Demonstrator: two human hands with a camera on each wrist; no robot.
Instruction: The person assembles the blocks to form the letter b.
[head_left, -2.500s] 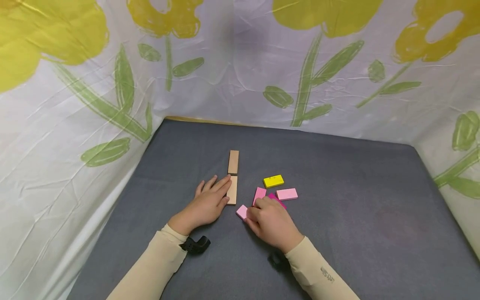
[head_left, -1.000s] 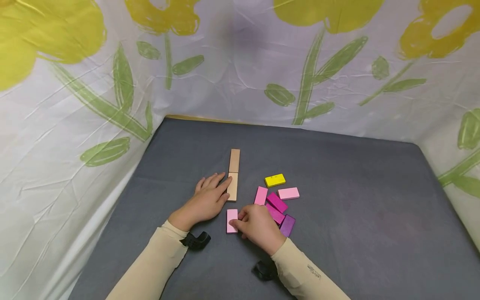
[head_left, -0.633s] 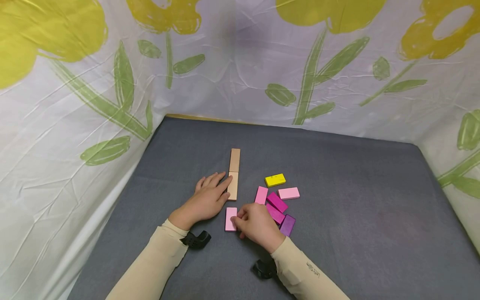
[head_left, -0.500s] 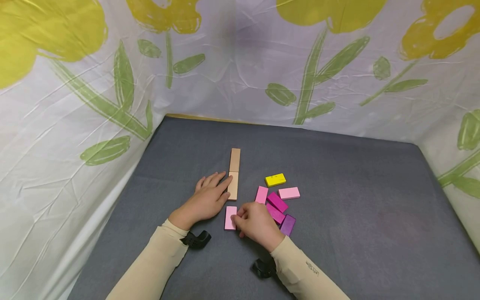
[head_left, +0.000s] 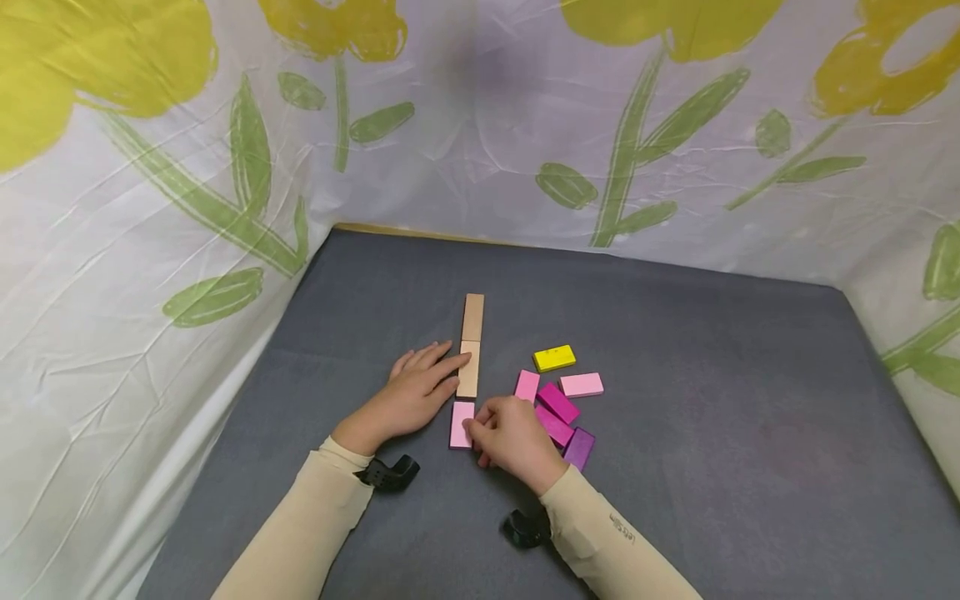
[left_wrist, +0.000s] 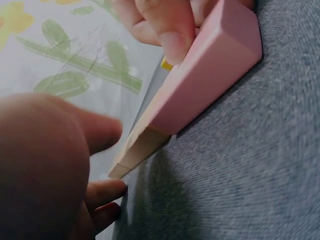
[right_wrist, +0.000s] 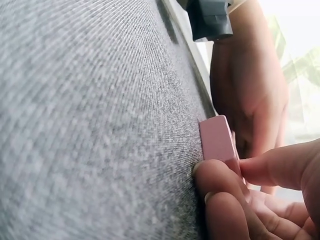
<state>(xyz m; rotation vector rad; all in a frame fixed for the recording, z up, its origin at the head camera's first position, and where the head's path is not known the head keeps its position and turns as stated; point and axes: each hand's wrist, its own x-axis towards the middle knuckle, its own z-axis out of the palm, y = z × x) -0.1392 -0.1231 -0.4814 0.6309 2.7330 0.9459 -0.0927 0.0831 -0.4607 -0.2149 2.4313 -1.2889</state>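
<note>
- Across the grey cloth, seen from the head, two tan blocks lie end to end, the left hand touching the nearer, fingers apart; six loose blocks lie outside this row.
- Left wrist: the pink block continues the line; contact is unclear.
- Right wrist: the right hand pinches the pink block, so its placing seems unfinished.

Small dark lettering on beige fabric sleeve of right arm, running slantwise along forearm below wrist: first part seems to read "Let's", remaining letters too small and blurred to make out surely. Faint dark marks atop bright yellow rectangular block: too small to tell whether letters or numbers.
</note>
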